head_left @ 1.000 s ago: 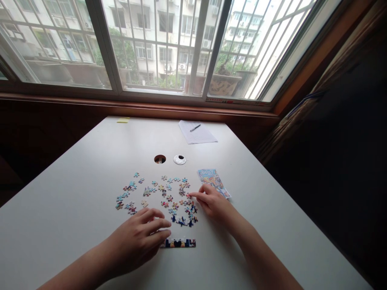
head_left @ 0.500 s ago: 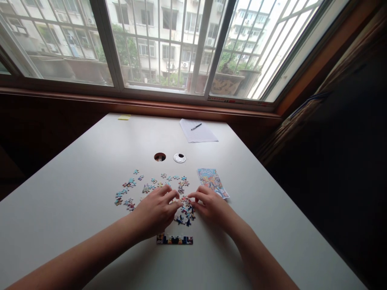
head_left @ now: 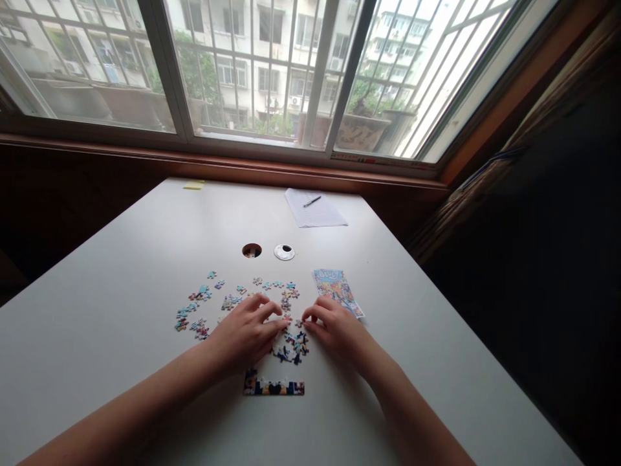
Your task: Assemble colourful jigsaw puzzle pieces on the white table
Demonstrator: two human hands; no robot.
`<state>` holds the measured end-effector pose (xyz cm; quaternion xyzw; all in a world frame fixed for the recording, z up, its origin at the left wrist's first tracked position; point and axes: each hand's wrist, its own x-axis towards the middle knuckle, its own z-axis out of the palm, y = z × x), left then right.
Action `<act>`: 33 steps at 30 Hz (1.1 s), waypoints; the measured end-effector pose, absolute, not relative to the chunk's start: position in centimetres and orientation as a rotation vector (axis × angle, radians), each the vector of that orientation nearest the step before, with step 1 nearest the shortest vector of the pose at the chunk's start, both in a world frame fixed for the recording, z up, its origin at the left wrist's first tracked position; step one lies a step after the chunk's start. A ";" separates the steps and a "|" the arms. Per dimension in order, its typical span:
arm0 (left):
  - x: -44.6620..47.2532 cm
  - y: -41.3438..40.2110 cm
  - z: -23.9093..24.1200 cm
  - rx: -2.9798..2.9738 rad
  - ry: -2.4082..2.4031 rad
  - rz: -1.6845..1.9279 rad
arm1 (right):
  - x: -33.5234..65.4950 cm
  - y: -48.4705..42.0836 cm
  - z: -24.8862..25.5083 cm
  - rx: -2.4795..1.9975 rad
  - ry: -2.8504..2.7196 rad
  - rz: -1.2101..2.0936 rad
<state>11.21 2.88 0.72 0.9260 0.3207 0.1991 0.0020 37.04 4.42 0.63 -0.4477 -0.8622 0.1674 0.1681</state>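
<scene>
Several small loose jigsaw pieces (head_left: 204,304) lie scattered on the white table (head_left: 121,272). A joined strip of pieces (head_left: 274,387) lies nearer to me. My left hand (head_left: 245,333) rests over the middle of the scatter, fingers curled with the tips touching pieces. Just to its right, my right hand (head_left: 334,327) also has curled fingertips down on the pieces. Whether either hand pinches a piece is hidden. A colourful picture card (head_left: 336,290) lies just beyond my right hand.
A round cable hole (head_left: 251,250) and its white cap (head_left: 284,252) sit beyond the pieces. Farther back lie a sheet of paper (head_left: 315,210) with a pen (head_left: 312,201) and a yellow note (head_left: 193,186). A barred window runs behind; the table edge drops off at right.
My left hand moved up from beside the joined strip into the scattered pieces, close to my right hand. My right hand's pointing finger curled in. The view shifted slightly.
</scene>
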 end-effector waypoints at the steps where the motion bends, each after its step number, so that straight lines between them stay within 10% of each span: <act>1: 11.0 2.9 0.7 2.896 0.987 0.641 | 37.0 4.4 0.7 -1.274 -2.450 0.481; 33: 10.8 3.4 -0.2 2.838 0.869 0.574 | 35.8 3.8 -0.1 -1.323 -2.335 0.506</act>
